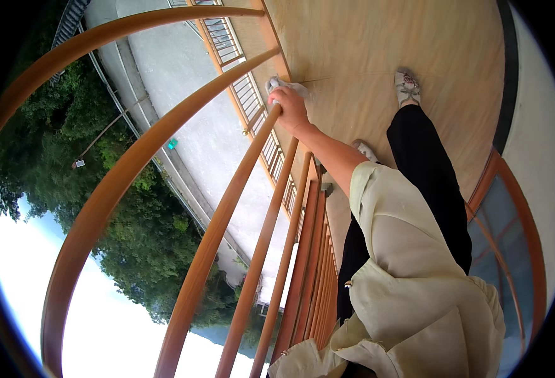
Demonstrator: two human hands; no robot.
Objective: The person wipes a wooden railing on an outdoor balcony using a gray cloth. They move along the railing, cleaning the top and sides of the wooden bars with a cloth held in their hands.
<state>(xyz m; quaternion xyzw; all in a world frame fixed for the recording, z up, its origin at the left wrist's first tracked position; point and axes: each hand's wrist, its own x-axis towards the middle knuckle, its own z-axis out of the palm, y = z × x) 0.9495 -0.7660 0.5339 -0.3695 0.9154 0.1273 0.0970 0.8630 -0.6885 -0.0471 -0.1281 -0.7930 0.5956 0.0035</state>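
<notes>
My right hand reaches down to the lower end of a wood-coloured railing baluster. Bunched in its fingers is a pale grey cloth, part of which spreads beside the bottom rail. The hand partly hides the cloth and the baluster's foot. My left hand is out of view. More balusters stand on both sides of the hand, bowed by the lens.
My shoes are on a tan floor with a dark border strip. A wood-framed glass panel stands at the right. Beyond the railing lie a lower railing, grey paving and trees.
</notes>
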